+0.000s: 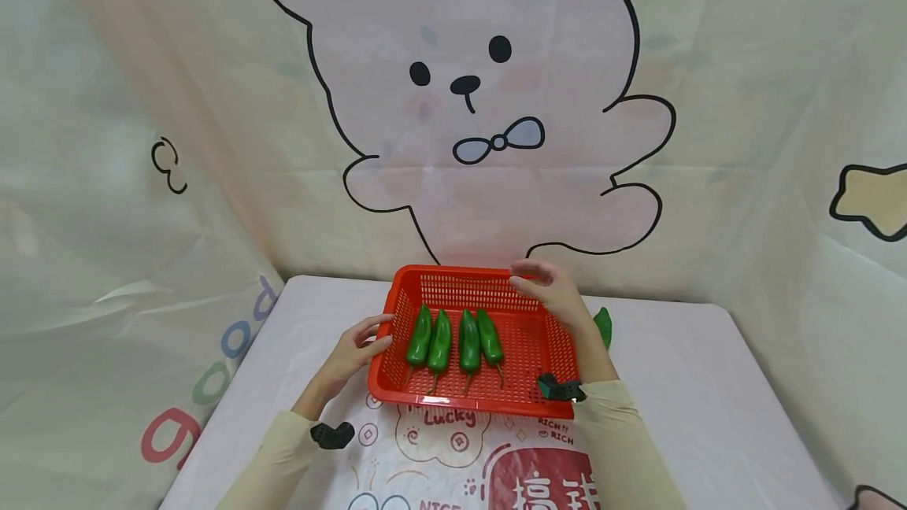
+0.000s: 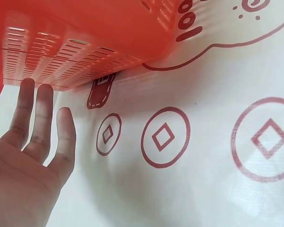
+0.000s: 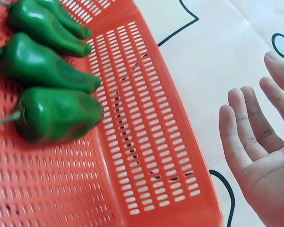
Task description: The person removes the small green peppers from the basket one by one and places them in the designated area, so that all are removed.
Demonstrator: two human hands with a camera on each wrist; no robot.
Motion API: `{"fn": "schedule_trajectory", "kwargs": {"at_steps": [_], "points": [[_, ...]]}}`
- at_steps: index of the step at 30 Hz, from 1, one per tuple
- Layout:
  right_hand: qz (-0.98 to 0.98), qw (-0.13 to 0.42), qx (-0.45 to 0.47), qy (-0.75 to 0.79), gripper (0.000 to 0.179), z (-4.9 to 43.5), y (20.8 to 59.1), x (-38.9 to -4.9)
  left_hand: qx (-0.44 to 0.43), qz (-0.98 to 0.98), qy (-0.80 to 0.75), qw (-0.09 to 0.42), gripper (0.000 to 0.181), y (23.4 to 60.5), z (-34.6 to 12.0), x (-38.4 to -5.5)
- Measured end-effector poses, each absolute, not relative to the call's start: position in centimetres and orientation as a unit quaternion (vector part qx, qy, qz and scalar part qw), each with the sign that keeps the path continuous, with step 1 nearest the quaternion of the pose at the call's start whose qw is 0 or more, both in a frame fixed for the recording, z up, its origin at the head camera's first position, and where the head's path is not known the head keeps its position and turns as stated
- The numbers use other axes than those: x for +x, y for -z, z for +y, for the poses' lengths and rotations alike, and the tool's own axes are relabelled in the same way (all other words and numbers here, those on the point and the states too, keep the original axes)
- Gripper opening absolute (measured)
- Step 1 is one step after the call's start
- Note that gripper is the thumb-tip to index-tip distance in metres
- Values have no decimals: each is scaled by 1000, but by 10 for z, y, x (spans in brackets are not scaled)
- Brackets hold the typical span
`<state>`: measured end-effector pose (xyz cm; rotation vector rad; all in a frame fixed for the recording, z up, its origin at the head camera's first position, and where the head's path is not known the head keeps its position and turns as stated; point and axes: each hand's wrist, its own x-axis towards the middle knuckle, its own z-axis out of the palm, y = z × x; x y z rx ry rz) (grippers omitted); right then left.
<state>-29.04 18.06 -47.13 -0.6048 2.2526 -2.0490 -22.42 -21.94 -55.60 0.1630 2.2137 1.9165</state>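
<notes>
A red plastic basket (image 1: 524, 352) with slotted walls stands on the table, and several green peppers (image 1: 439, 341) lie side by side in its left and middle part. My left hand (image 1: 352, 352) is at the basket's left side. In the left wrist view two fingertips (image 2: 45, 90) meet or nearly touch the slotted wall, the fingers fairly straight. My right hand (image 1: 551, 290) hovers over the back right of the basket, loosely bent and holding nothing. From the right wrist view, that hand (image 3: 262, 151) appears beyond the basket's rim, apart from the peppers (image 3: 57, 113).
Another green piece, likely a pepper (image 1: 603, 327), lies right of the basket, partly behind my right forearm. A white table cover (image 1: 680, 400) with red printing lies under the basket. A cartoon-printed sheet (image 1: 468, 203) hangs behind the table.
</notes>
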Motion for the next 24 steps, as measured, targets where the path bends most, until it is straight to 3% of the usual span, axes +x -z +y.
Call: {"fn": "schedule_trajectory", "kwargs": {"at_steps": [11,24], "points": [[756,13,-198,623,42,164,480,-295,58,744,-656,111,52,555,-221,-223],[778,80,-183,596,53,151,506,-297,62,740,-659,115,52,556,-221,-223]]}}
